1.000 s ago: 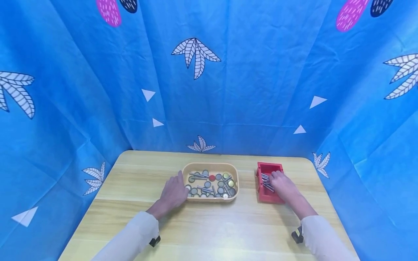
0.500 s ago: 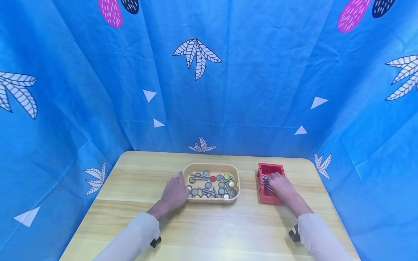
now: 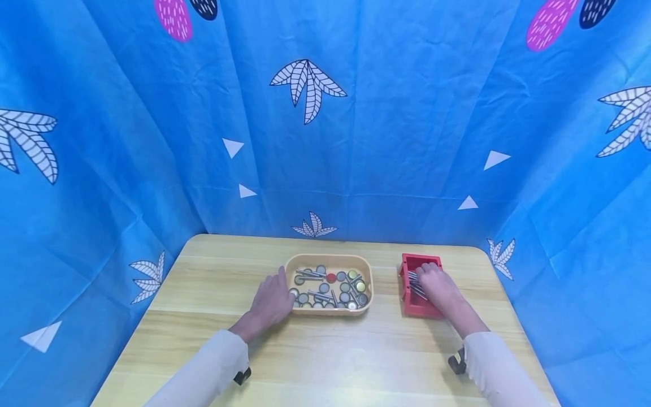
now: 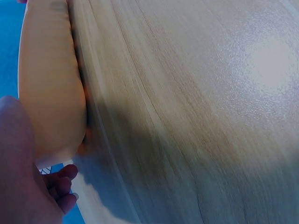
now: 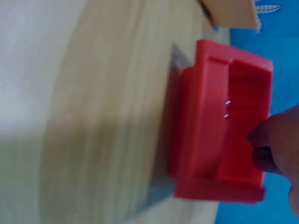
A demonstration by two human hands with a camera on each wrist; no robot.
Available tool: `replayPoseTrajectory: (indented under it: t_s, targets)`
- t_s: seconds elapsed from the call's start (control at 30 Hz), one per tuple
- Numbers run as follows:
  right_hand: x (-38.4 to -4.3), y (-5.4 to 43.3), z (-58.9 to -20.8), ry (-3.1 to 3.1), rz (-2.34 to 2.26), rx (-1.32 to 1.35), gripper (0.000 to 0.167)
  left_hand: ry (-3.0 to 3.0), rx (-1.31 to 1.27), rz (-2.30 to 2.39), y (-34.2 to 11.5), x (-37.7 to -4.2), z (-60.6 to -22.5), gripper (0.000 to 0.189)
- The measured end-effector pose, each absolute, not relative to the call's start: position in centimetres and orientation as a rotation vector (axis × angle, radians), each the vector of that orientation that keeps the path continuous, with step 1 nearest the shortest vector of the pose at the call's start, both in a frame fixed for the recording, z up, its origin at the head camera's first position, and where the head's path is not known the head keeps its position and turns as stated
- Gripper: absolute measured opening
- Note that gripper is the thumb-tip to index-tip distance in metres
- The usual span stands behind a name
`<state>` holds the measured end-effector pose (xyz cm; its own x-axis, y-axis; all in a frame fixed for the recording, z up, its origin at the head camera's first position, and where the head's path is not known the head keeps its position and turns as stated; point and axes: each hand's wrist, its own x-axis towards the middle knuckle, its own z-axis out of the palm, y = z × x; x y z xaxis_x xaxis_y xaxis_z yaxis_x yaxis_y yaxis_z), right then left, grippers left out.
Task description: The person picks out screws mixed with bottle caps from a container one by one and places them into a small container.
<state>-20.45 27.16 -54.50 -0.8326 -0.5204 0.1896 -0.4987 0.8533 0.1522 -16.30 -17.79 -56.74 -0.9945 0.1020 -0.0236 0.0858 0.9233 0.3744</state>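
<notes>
A beige tray [image 3: 325, 312] holds several round bottle caps [image 3: 344, 287], a red cap [image 3: 331, 278] and several thin metal rods that look like bolts or nails [image 3: 319, 295]. My left hand [image 3: 273, 298] grips its left end, thumb and index finger at the rim; in the left wrist view the other fingers curl below the tray's end. To the right, my right hand [image 3: 436, 284] reaches into a red bin [image 3: 422, 311] with fingers bent. More metal rods [image 3: 417, 290] lie in the bin beside the fingertips; I cannot tell whether the fingers hold one.
Both containers stand toward the back of a light wooden table [image 3: 335, 362]. Blue patterned cloth [image 3: 346, 141] hangs behind it and along both sides. A gap of bare table separates the tray from the bin.
My right hand shifts slightly within the red bin, and the rods by its fingers lie a little differently. The left hand and the tray stay in place.
</notes>
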Motion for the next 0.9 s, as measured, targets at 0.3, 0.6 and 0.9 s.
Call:
replayPoseTrajectory:
  t_s: [0.3, 0.6, 0.9]
  targets:
    - [-21.3, 24.4, -52.3, -2.708, -0.019, 0.752, 0.029, 3.027, 0.139, 0.557, -17.6, -16.4, -56.7, 0.082]
    - [-21.3, 20.8, -50.8, -2.741, 0.235, 0.776, 0.028, 3.024, 0.133, 0.553, -17.5, -16.3, -56.7, 0.082]
    - [-21.4, 15.9, -50.4, -2.632, 0.484, 0.852, 0.017, 3.039, 0.140, 0.566, -17.7, -16.4, -56.2, 0.081]
